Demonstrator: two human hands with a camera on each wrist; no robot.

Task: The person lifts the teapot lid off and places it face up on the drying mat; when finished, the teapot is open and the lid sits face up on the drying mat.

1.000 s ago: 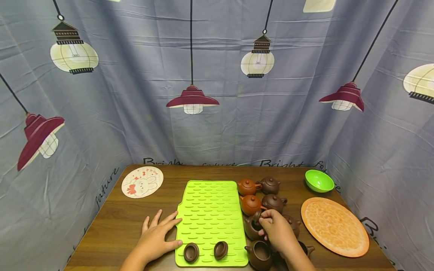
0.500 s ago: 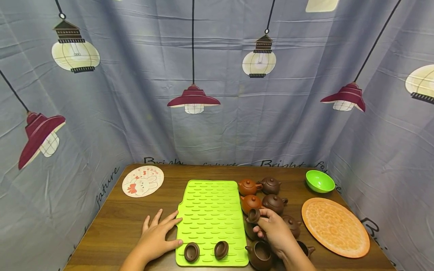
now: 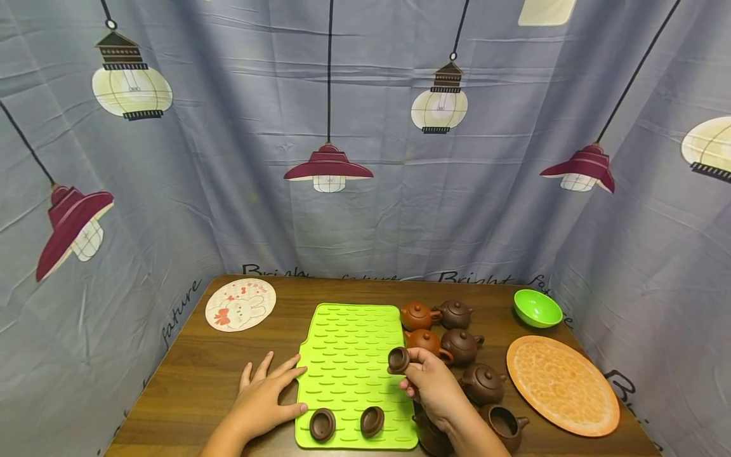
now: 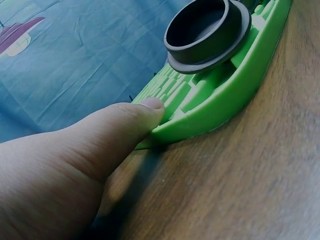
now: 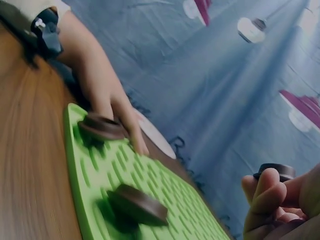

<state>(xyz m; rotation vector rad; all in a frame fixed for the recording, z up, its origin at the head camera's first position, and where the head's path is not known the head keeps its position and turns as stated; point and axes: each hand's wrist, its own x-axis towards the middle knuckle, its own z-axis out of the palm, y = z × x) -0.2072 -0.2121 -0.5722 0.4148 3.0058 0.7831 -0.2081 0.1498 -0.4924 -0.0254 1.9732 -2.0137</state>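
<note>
My right hand (image 3: 436, 390) pinches a small dark brown teapot lid (image 3: 398, 360), its hollow underside facing up, above the right edge of the green ridged mat (image 3: 354, 330). In the right wrist view the same lid (image 5: 276, 171) sits between fingertips and thumb. Spread flat at the mat's left edge, my left hand (image 3: 259, 400) rests with its thumb on the mat's rim. Two more brown lids lie upside down along the mat's near end: a left lid (image 3: 322, 425), close to that thumb, and a right lid (image 3: 372, 421). My right hand hides part of the teapots below it.
Two columns of small teapots flank the mat's right side, including an orange teapot (image 3: 422, 341), a lidded brown teapot (image 3: 483, 383) and a lidless one (image 3: 505, 426). Farther right are a green bowl (image 3: 538, 308) and a round orange mat (image 3: 562, 385). A rabbit-print mat (image 3: 240, 305) lies back left.
My right hand has lifted the lid off a brown teapot, turned it underside up and carried it left over the mat's edge. My left hand has stayed in place.
</note>
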